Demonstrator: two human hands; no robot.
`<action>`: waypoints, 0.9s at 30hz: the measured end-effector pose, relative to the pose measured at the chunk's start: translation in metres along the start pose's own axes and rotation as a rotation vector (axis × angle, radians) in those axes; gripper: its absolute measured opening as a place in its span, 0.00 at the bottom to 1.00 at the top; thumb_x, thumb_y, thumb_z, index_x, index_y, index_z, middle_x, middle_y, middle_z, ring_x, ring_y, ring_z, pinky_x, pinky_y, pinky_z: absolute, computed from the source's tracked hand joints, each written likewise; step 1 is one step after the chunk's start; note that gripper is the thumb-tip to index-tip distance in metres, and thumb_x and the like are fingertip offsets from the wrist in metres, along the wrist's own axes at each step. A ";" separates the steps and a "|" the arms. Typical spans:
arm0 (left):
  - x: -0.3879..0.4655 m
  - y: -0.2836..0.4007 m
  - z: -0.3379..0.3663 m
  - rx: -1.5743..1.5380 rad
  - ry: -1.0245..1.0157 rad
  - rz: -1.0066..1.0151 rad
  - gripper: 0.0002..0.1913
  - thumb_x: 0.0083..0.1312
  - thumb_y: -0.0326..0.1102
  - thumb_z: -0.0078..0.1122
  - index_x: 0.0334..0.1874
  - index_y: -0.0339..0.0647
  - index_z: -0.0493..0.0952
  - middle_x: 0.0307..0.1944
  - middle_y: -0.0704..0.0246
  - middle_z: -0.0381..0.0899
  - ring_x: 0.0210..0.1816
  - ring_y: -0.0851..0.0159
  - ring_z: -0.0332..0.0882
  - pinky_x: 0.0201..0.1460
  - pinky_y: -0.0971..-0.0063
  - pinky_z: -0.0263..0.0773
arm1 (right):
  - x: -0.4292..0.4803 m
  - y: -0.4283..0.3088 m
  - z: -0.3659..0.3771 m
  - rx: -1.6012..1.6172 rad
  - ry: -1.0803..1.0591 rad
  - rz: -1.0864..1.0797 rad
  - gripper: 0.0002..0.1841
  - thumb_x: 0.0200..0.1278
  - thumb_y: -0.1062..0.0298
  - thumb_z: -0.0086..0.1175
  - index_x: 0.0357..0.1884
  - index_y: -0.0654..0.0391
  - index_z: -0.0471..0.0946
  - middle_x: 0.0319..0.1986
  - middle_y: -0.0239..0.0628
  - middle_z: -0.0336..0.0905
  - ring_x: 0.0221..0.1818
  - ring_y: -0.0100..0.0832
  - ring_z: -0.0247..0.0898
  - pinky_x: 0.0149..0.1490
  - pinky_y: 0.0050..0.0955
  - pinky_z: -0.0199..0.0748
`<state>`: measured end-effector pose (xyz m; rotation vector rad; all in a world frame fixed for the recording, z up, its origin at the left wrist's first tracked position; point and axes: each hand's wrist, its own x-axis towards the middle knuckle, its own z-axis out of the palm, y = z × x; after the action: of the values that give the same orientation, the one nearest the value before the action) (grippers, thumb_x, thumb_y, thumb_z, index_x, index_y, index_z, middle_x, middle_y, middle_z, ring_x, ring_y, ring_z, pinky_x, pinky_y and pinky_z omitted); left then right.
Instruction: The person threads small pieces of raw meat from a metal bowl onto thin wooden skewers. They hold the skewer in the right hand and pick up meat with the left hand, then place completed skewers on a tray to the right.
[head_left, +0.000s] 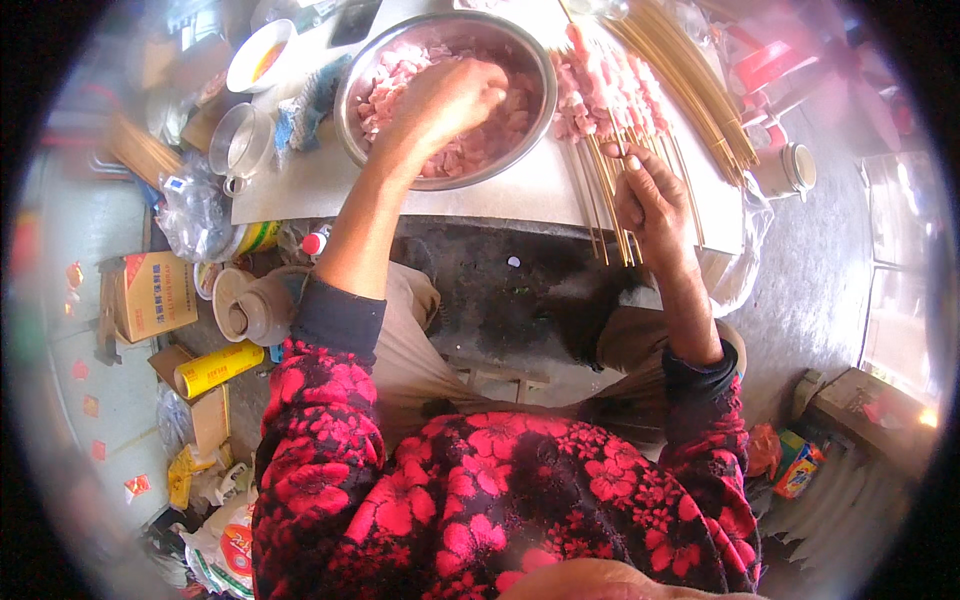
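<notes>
My left hand (457, 94) reaches into a steel bowl (346, 124) of cut raw meat (397, 79). Its fingers are curled and partly hidden, so whether they pinch a piece cannot be made out. A bamboo skewer (616, 127) is gripped by my right hand (652, 195), thumb and forefinger around its shaft; meat pieces are threaded along its upper part and its tip points away from me. Under and beside it, several finished meat skewers (652, 109) lie side by side on the white tabletop (480, 206), their bare ends jutting over the near edge.
Bundled bare skewers (690, 90) lie at the right. To the left stand a white bowl with reddish liquid (247, 64), a clear plastic cup (241, 142) and a blue-and-white cloth (304, 112). A cardboard box (159, 296) and a yellow roll (219, 369) are lower left.
</notes>
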<state>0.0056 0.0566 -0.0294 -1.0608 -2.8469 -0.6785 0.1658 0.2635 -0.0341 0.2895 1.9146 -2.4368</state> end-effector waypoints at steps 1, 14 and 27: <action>0.000 0.006 0.000 0.071 -0.053 0.014 0.09 0.58 0.33 0.53 0.37 0.42 0.80 0.33 0.57 0.81 0.38 0.51 0.79 0.43 0.61 0.73 | 0.000 0.000 0.001 -0.005 -0.004 -0.003 0.15 0.70 0.62 0.42 0.50 0.60 0.72 0.14 0.19 0.54 0.15 0.14 0.46 0.21 0.15 0.43; 0.013 0.026 0.016 0.262 -0.079 -0.027 0.10 0.54 0.24 0.48 0.38 0.34 0.75 0.34 0.52 0.78 0.40 0.48 0.77 0.43 0.56 0.71 | -0.011 -0.006 0.001 -0.024 -0.070 0.009 0.15 0.70 0.64 0.41 0.50 0.62 0.71 0.13 0.20 0.54 0.14 0.14 0.45 0.21 0.15 0.43; 0.011 0.020 0.009 0.314 -0.204 -0.035 0.20 0.52 0.26 0.50 0.50 0.38 0.75 0.43 0.56 0.78 0.48 0.53 0.76 0.52 0.62 0.69 | -0.017 -0.006 -0.012 -0.056 -0.088 -0.006 0.16 0.70 0.63 0.41 0.51 0.63 0.71 0.14 0.20 0.55 0.15 0.14 0.46 0.21 0.14 0.44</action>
<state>0.0104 0.0804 -0.0275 -1.0849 -3.0081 -0.1192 0.1830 0.2746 -0.0284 0.1723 1.9456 -2.3522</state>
